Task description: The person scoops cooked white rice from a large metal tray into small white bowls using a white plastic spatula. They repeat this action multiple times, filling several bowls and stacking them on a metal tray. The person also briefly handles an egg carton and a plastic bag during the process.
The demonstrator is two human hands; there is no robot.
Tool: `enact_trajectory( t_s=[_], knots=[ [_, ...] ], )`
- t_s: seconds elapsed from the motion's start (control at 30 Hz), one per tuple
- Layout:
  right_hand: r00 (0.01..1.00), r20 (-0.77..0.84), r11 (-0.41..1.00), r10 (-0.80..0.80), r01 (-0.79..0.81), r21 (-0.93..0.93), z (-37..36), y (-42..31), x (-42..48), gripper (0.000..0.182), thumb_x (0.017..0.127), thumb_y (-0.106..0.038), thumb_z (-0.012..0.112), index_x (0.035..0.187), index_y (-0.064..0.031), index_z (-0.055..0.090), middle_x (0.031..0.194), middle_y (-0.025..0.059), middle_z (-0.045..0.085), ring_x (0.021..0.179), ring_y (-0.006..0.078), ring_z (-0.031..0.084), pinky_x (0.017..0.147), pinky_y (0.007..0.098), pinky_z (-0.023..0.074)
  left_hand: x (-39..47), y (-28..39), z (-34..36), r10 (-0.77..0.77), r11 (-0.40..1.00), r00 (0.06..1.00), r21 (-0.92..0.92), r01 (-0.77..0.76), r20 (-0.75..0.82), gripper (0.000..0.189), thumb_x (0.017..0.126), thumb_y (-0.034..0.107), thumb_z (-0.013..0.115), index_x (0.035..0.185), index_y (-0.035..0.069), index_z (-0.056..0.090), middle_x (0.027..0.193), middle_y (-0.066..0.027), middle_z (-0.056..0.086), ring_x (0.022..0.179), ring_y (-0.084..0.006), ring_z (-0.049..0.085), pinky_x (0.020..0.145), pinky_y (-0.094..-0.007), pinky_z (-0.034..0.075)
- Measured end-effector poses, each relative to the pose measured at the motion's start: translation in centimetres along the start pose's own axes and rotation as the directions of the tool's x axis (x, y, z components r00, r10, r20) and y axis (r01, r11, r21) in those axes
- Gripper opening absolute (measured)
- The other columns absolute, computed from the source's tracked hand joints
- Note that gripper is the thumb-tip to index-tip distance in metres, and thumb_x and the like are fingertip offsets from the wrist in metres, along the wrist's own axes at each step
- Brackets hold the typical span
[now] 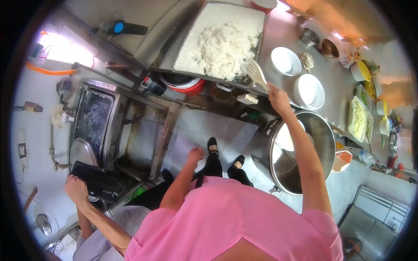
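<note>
My right hand grips the handle of a pale, fork-ended rice paddle. The paddle's slotted head is at the near right corner of a large shallow metal tray, beside the rice. White rice fills much of this tray, heaped in the middle and spread flat toward the far side. Low at my side hangs my left hand, apart from any object; its fingers are too blurred to read. Two white bowls stand on the steel counter just right of the tray.
A deep steel pot stands below my right forearm. At left, a co-worker's hand holds a black tray-like object by a metal-framed unit. Food containers line the counter's right side. A red bucket sits underneath.
</note>
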State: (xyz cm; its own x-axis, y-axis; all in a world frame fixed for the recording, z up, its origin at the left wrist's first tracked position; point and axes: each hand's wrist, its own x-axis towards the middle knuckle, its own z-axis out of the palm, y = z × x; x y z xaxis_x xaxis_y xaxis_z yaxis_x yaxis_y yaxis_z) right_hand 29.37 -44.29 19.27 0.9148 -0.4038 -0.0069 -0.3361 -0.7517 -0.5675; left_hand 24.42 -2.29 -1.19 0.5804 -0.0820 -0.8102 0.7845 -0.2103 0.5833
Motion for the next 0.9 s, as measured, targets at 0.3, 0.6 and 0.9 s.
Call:
enact_trajectory(
  t_s=[0.3, 0.6, 0.9],
  knots=[
    [0.871, 0.367, 0.662, 0.326, -0.487, 0.57, -1.9, 0.0, -5.7, 0.034, 0.079, -0.01, 0.039, 0.107, -0.0015, 0.057, 0.066, 0.0041, 0.055, 0.05, 0.0108, 0.048, 0.042, 0.0261, 0.0409, -4.8, -1.2, 6.2, 0.016, 1.0, 0.999, -0.024, -0.015, 0.039, 0.022, 0.086, 0.022, 0.053, 0.097, 0.003, 0.055, 0.084, -0.0068, 0.059, 0.074, -0.0173, 0.057, 0.066, -0.0318, 0.05],
    [0.964, 0.207, 0.919, 0.166, -0.228, 0.322, -7.4, -5.4, -2.6, 0.029, 0.078, -0.008, 0.038, 0.097, 0.0049, 0.057, 0.067, 0.0154, 0.06, 0.048, 0.0237, 0.059, 0.048, 0.0338, 0.0483, -4.4, 0.0, 9.4, 0.063, 0.998, 0.992, -0.029, -0.06, 0.106, 0.02, 0.086, 0.022, 0.054, 0.095, 0.005, 0.058, 0.083, -0.0041, 0.06, 0.072, -0.0138, 0.056, 0.063, -0.0294, 0.049],
    [1.0, 0.002, 0.999, -0.025, 0.025, 0.026, -2.3, -1.6, -0.8, 0.029, 0.081, -0.008, 0.041, 0.104, 0.003, 0.053, 0.073, 0.0241, 0.059, 0.071, 0.0389, 0.058, 0.069, 0.0449, 0.0452, -0.5, 2.8, 13.4, 0.075, 0.997, 0.973, -0.005, -0.076, 0.219, 0.023, 0.087, 0.024, 0.053, 0.097, 0.004, 0.056, 0.084, -0.0066, 0.06, 0.073, -0.0146, 0.057, 0.063, -0.0285, 0.049]
  ],
)
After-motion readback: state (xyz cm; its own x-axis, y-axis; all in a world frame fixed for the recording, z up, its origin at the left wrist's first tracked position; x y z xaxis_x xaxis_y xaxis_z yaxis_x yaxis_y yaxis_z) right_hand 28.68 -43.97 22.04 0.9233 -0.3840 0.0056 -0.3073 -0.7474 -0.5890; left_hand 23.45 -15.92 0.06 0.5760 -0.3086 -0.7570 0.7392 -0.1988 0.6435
